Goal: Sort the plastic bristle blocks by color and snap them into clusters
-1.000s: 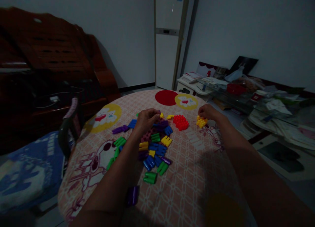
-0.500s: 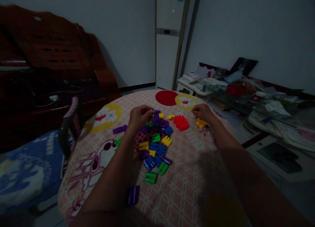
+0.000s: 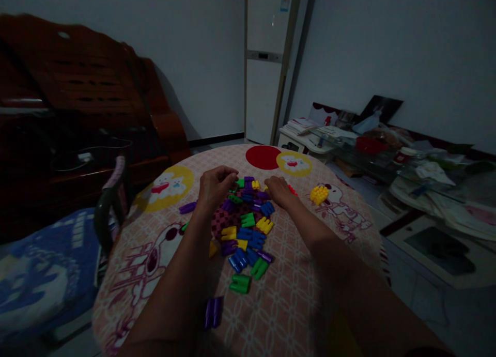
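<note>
A round, cloth-covered table (image 3: 289, 274) bears colourful plastic blocks (image 3: 257, 239).

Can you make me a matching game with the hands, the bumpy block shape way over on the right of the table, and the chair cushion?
Column one:
1. left hand
2. right hand
3. bumpy block shape on the right
4. chair cushion

Column two:
A. yellow
B. in front of the red blocks, hiding part of them
C. blue with white
D. at the far left part of the block pile

Right pairs: 1-D, 2-B, 3-A, 4-C
</note>
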### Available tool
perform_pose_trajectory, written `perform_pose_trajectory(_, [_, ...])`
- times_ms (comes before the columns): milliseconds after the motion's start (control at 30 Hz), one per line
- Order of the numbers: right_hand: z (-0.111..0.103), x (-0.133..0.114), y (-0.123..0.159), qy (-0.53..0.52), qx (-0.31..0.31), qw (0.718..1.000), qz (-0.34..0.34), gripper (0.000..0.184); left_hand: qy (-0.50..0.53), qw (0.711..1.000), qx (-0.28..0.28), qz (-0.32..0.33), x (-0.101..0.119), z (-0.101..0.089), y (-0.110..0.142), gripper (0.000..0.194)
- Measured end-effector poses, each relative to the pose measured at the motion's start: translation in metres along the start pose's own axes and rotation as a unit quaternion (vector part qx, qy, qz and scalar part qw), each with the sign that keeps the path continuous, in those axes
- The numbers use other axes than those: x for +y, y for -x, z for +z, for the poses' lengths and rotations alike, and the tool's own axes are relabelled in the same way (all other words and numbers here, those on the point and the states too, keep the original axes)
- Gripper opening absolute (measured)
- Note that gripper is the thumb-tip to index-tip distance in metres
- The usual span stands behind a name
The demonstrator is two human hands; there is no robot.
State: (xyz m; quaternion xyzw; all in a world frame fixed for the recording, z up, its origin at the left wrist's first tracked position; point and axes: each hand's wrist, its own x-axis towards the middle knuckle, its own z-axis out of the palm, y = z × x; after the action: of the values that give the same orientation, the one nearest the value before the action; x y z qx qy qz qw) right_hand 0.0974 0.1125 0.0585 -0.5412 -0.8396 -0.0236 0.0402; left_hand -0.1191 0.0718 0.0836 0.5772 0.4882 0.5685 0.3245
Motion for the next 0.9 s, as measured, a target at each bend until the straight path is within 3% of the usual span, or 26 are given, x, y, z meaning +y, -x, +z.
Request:
perform_pose_trajectory(100, [-0.003, -0.001, -0.003, -0.005, 0.008, 1.0, -0.001, 0.026, -0.001, 1.0, 0.004, -0.003, -0.001, -0.001, -0.001, 0.031])
perform_pose_trajectory(233, [-0.004, 0.011, -0.002, -0.056, 0.072, 0.996, 0.02, 0.027, -0.005, 1.0, 0.0, 0.0, 0.003, 0.0, 0.0, 0.032])
perform_pose_trajectory(367, [-0.011, 0.045, 0.013, -0.153, 0.132, 0.979, 0.037, 0.024, 0.0, 1.0, -0.003, 0.0, 0.004, 0.002, 0.002, 0.032])
perform_pose_trajectory(467, [-0.021, 0.083, 0.029, -0.179, 0.175, 0.963, 0.1, 0.023, 0.0, 1.0, -0.003, 0.001, 0.003, 0.003, 0.002, 0.03])
perform_pose_trajectory(700, [-0.046, 0.165, 0.07, -0.131, 0.193, 0.942, 0.24, 0.026, 0.001, 1.0, -0.004, 0.003, 0.002, 0.005, 0.001, 0.029])
perform_pose_trajectory(900, [-0.035, 0.187, 0.096, -0.035, 0.132, 0.937, 0.321, 0.026, 0.001, 1.0, -0.013, 0.005, 0.009, 0.007, 0.002, 0.027])
